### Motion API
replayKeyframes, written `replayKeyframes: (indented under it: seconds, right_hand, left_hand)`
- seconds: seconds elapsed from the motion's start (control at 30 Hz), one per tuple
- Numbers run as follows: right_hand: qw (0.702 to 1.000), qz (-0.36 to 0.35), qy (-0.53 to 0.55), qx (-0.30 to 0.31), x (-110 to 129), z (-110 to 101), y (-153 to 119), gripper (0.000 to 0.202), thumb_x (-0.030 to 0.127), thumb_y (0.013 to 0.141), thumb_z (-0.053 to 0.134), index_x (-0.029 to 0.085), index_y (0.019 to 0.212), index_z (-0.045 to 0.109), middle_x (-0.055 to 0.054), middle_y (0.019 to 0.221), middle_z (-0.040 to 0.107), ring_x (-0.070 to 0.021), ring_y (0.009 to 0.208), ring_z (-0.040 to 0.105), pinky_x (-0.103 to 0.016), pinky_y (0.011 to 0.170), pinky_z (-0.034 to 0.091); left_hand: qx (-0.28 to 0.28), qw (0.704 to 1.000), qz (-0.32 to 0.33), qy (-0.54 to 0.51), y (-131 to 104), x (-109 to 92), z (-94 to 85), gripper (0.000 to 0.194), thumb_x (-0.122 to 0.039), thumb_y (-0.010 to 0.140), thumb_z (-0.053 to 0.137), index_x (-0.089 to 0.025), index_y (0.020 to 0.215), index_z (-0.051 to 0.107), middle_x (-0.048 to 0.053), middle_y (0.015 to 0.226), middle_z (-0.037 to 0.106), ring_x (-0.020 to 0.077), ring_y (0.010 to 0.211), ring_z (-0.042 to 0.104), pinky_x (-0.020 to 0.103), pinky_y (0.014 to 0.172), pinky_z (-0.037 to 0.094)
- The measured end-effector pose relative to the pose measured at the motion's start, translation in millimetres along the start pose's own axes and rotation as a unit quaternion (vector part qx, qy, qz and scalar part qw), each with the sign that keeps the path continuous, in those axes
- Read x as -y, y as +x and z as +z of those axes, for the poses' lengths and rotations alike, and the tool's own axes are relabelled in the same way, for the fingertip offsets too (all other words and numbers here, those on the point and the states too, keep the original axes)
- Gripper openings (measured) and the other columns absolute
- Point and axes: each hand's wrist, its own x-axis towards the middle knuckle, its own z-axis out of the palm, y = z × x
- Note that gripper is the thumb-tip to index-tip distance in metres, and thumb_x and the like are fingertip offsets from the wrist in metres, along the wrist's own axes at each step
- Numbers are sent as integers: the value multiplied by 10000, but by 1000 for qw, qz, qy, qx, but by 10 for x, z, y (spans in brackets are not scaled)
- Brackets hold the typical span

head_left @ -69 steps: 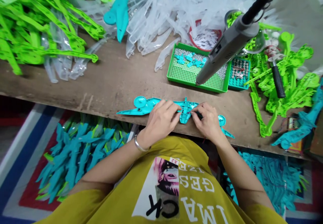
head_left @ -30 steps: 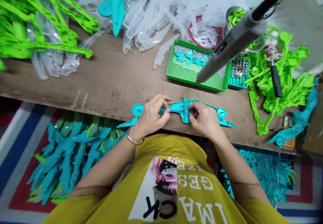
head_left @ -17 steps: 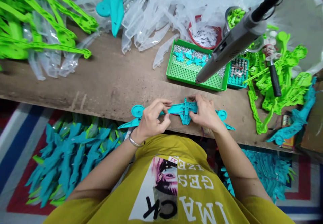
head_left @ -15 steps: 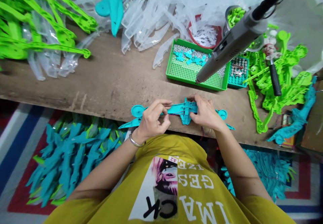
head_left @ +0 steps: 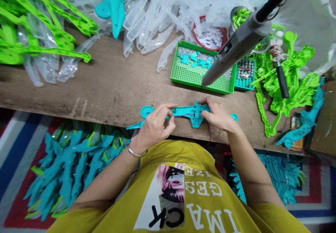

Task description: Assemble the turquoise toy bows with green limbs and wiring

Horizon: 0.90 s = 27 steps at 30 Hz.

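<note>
A long turquoise plastic part point(head_left: 185, 112) lies along the front edge of the wooden bench, its hollow inner side up, with a crosspiece near its middle. A thin dark reddish wire point(head_left: 187, 115) runs along it, and more loose wire point(head_left: 210, 131) hangs below its right half. My left hand point(head_left: 159, 122) is over the part's left half, thumb and index finger curled together; whether the wire is between them is too small to tell. With bent fingers my right hand point(head_left: 215, 114) grips the part just right of the crosspiece.
A green tray point(head_left: 183, 73) of screws and small turquoise pieces stands beyond my hands, a grey electric screwdriver point(head_left: 231, 51) hanging over it. Right of it are a turquoise box point(head_left: 245, 82) and green parts point(head_left: 294, 86). Clear plastic pieces point(head_left: 147, 26) heap at the back.
The turquoise part has shifted slightly and tilted between my hands. My right hand has moved a little to the right, and more loose wire shows beneath it.
</note>
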Motion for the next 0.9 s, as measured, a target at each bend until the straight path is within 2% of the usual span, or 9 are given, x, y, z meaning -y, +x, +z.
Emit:
replayKeyframes:
  seconds: [0.13,0.27,0.37,0.5,0.6,0.7,0.77,0.83,0.9]
  right_hand:
    - [999,39,22,5,-97,-93,48,329,280,867,417,189,1092,640,-132,1217,732,-338,1118,654,-522,990,469]
    - [999,-2,36,-16,-203,-76,111,340,255,887,392,178,1052,679,-125,1176,737,-294,1072,654,-453,951,484]
    - [995,-56,43,-63,-266,-66,62,365,206,849,423,175,1068,712,-106,1114,747,-266,1059,648,-415,968,481]
    - [973,-85,-21,-214,-249,-24,-266,290,176,800,482,178,971,716,-103,987,729,-265,990,638,-393,908,481]
    - [967,-42,-123,-218,-177,136,-557,192,213,851,532,187,885,719,-102,861,701,-271,877,616,-402,822,449]
    - [957,13,-226,-183,-142,351,-696,265,207,907,523,167,1035,751,-145,877,687,-306,866,562,-430,766,378]
    - [946,29,-263,-189,-162,435,-709,309,197,958,476,182,1092,755,-166,934,689,-319,887,534,-437,748,338]
    - [941,8,-275,-199,-204,437,-698,308,206,989,462,214,1051,764,-156,954,700,-312,892,525,-435,740,318]
    - [946,-54,-254,-192,-251,377,-679,267,228,994,496,237,988,763,-116,914,719,-290,879,542,-430,744,322]
  left_hand:
    - [-28,997,-56,48,-93,121,-310,95,-172,893,608,-212,967,563,90,1136,780,223,1013,771,348,887,612]
    - [-130,974,-185,28,-231,265,-485,81,-257,937,587,-222,984,530,64,1074,796,213,896,788,354,790,622]
    - [-232,931,-277,-56,-266,311,-439,141,-302,958,566,-238,973,442,58,1021,787,193,679,763,363,633,628]
    - [-325,856,-353,-194,-224,310,-264,282,-346,927,597,-267,962,329,36,995,768,173,539,715,341,490,613]
    - [-362,835,-356,-210,-196,314,-182,312,-390,937,586,-266,969,301,14,1001,751,163,542,719,312,468,605]
    - [-355,827,-379,-215,-202,337,-181,306,-377,969,591,-268,979,306,-11,1031,741,142,551,717,261,454,577]
    - [-341,826,-388,-224,-216,356,-203,308,-358,973,608,-268,979,313,-26,1019,741,119,518,691,227,428,541]
    - [-333,828,-388,-231,-226,371,-222,298,-353,973,602,-268,978,317,-33,998,741,102,466,654,217,399,517]
    - [-326,831,-389,-230,-228,377,-228,285,-356,971,584,-268,970,313,-29,987,741,94,415,619,224,377,510]
